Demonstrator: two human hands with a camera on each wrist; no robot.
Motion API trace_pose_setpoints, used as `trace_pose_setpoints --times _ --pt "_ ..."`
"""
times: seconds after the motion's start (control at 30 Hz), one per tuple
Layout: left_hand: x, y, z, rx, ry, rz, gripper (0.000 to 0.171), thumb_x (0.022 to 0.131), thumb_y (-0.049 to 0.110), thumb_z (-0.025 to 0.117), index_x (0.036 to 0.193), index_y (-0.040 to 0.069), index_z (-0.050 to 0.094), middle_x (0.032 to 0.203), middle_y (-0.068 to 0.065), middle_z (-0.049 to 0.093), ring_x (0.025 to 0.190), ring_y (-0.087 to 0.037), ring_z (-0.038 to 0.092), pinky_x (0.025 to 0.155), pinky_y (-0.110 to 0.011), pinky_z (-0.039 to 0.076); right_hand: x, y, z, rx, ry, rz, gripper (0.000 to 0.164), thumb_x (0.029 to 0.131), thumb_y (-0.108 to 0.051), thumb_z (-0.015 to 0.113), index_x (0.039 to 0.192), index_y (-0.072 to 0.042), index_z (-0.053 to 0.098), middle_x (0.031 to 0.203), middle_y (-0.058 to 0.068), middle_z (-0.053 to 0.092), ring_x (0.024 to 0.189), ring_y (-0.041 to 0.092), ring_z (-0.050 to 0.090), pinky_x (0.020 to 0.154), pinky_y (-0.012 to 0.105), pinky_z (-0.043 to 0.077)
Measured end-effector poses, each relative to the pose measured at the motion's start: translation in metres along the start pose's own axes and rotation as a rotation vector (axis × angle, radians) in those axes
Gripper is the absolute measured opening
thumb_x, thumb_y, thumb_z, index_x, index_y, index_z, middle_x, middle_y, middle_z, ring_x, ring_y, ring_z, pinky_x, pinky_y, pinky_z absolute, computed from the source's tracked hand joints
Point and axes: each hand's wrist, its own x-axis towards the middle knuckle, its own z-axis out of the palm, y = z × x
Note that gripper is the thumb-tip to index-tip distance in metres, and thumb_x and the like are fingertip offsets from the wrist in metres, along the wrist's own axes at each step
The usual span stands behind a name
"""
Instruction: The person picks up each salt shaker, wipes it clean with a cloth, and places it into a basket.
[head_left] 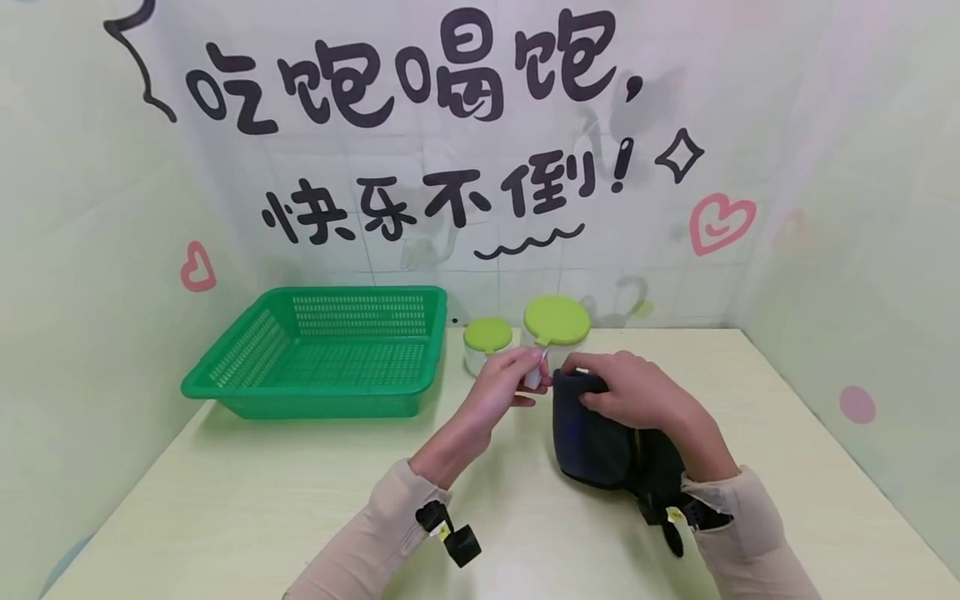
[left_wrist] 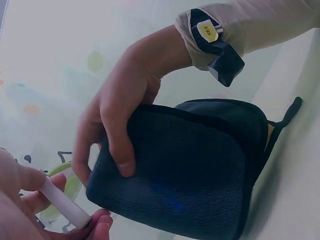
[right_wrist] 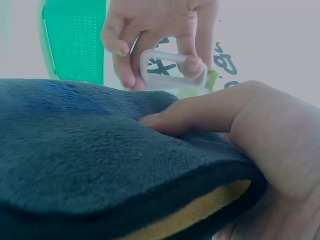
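Observation:
Slightly right of the table's middle, my right hand (head_left: 626, 387) grips the upper end of a dark navy plush cloth (head_left: 592, 442). The cloth is folded, with black edging, a tan-yellow inner side (right_wrist: 200, 210) and a thin loop (left_wrist: 287, 115) at one end. My right thumb presses on its navy face. Close to the cloth's left corner, my left hand (head_left: 502, 383) pinches a small white rectangular frame (right_wrist: 175, 80). An opening shows through the frame's middle. In the left wrist view, the white piece (left_wrist: 65, 202) lies between thumb and fingers. Its exact kind cannot be told.
A green perforated plastic basket (head_left: 315, 400) stands at the back left. Two containers with lime-green lids, one smaller (head_left: 487, 335) and one larger (head_left: 557, 321), stand behind my hands near the back wall. Pale walls border the light wooden table (head_left: 262, 508).

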Motion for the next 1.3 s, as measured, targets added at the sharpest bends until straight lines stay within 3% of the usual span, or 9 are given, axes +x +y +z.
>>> trace_pose_setpoints --times 0.23,0.33,0.6,0.83,1.07,1.3 --pt "0.001 -0.004 -0.002 -0.011 0.010 -0.014 0.035 0.109 0.035 0.045 0.094 0.009 0.062 0.092 -0.006 0.064 0.089 -0.019 0.066 0.078 -0.030 0.053 -0.003 -0.010 0.000 -0.037 0.149 -0.003 0.035 0.093 -0.012 0.070 0.126 -0.021 0.066 0.096 0.004 0.075 0.079 0.019 0.064 0.074 0.043 0.054" --pt "0.001 -0.003 -0.001 -0.014 0.017 -0.027 0.034 0.109 0.036 0.045 0.094 0.009 0.062 0.091 -0.004 0.063 0.087 -0.018 0.066 0.077 -0.030 0.052 -0.004 -0.011 -0.001 -0.043 0.173 -0.023 0.034 0.093 -0.012 0.070 0.126 -0.021 0.066 0.098 0.005 0.075 0.081 0.019 0.066 0.076 0.046 0.056" --pt "0.000 -0.003 -0.001 -0.019 0.013 -0.043 0.034 0.108 0.036 0.047 0.095 0.009 0.063 0.092 -0.004 0.063 0.090 -0.021 0.067 0.077 -0.029 0.052 -0.001 -0.007 0.001 0.020 0.085 -0.036 0.032 0.092 -0.009 0.069 0.122 -0.022 0.069 0.098 0.001 0.074 0.081 0.017 0.061 0.076 0.039 0.051" --pt "-0.002 0.001 -0.004 -0.029 0.010 -0.042 0.037 0.108 0.038 0.048 0.100 0.005 0.064 0.096 -0.008 0.066 0.087 -0.016 0.065 0.081 -0.034 0.054 0.002 -0.004 0.003 0.013 0.002 -0.026 0.029 0.092 -0.010 0.070 0.119 -0.022 0.069 0.095 -0.001 0.073 0.079 0.016 0.059 0.074 0.037 0.049" --pt "-0.004 0.006 -0.005 -0.032 0.017 -0.049 0.034 0.107 0.038 0.048 0.096 0.011 0.064 0.096 -0.006 0.068 0.087 -0.016 0.066 0.078 -0.030 0.053 0.003 -0.002 0.004 0.011 -0.018 -0.041 0.029 0.091 -0.010 0.070 0.118 -0.022 0.068 0.088 -0.003 0.070 0.075 0.015 0.056 0.072 0.035 0.047" --pt "-0.002 0.004 -0.004 -0.030 0.023 -0.048 0.037 0.108 0.038 0.048 0.099 0.006 0.063 0.093 -0.004 0.067 0.089 -0.018 0.066 0.079 -0.031 0.053 0.003 -0.002 0.005 -0.009 -0.011 -0.027 0.030 0.092 -0.012 0.071 0.120 -0.022 0.068 0.089 -0.002 0.071 0.076 0.015 0.058 0.071 0.036 0.048"
